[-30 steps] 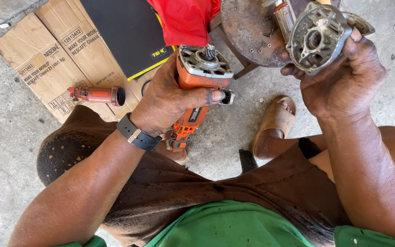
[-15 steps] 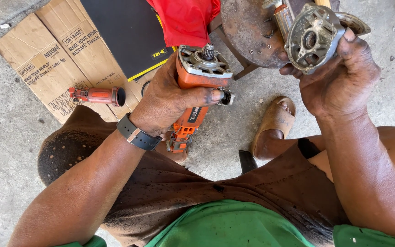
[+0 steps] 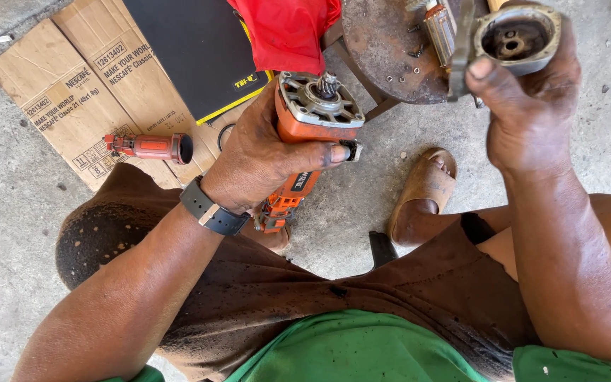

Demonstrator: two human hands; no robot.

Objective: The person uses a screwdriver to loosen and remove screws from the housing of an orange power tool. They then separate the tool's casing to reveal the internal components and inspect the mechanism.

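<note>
Flattened cardboard (image 3: pixel 72 92) fills the upper left of the frame, a rusty round plate (image 3: pixel 390 49) the top centre; at centre the left hand (image 3: pixel 263 159) clamps its fingers around the orange power-tool body (image 3: pixel 309 131), while at upper right the right hand (image 3: pixel 525 113) grips the grey metal housing (image 3: pixel 518 35).

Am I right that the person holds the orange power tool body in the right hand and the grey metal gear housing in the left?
Not quite: the hands are swapped. The head view shows the left hand gripping the orange power tool body, while the right hand holds the grey metal gear housing.
</note>
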